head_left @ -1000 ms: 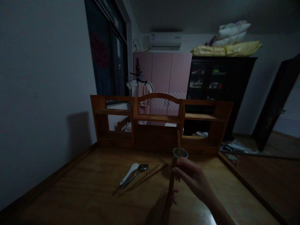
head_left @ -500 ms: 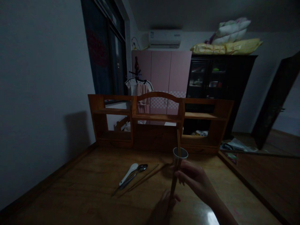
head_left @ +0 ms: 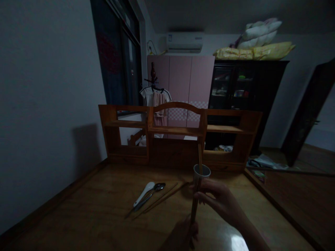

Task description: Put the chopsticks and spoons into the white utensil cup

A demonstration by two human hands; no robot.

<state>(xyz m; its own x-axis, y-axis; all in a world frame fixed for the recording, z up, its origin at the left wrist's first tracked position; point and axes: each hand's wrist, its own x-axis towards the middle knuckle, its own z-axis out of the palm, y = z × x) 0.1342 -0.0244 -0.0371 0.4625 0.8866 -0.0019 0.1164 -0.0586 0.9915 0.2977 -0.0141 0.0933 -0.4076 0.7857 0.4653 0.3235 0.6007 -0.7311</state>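
Note:
My left hand (head_left: 184, 232), low in the view, is closed round the lower ends of wooden chopsticks (head_left: 194, 207). Higher up, my right hand (head_left: 213, 195) pinches the same chopsticks between thumb and fingers, right by a cup (head_left: 202, 170). Their upper ends rise above the cup's rim; whether they pass inside or in front of it I cannot tell. A white spoon (head_left: 143, 194) lies on the table left of my hands, beside metal cutlery with a dark spoon bowl (head_left: 159, 187). A thin stick (head_left: 161, 197) lies slanted nearby, along with shadows.
The wooden table (head_left: 86, 209) bears an open shelf unit (head_left: 175, 131) along its back edge. A wall (head_left: 52, 104) borders the left side. Behind stand a pink wardrobe (head_left: 180, 76), a dark cabinet (head_left: 264, 80) and hanging clothes (head_left: 159, 101). The light is dim.
My left hand has slid slightly down along the chopsticks and its fingers are wrapped closer. My right hand and the cup are almost in the same place.

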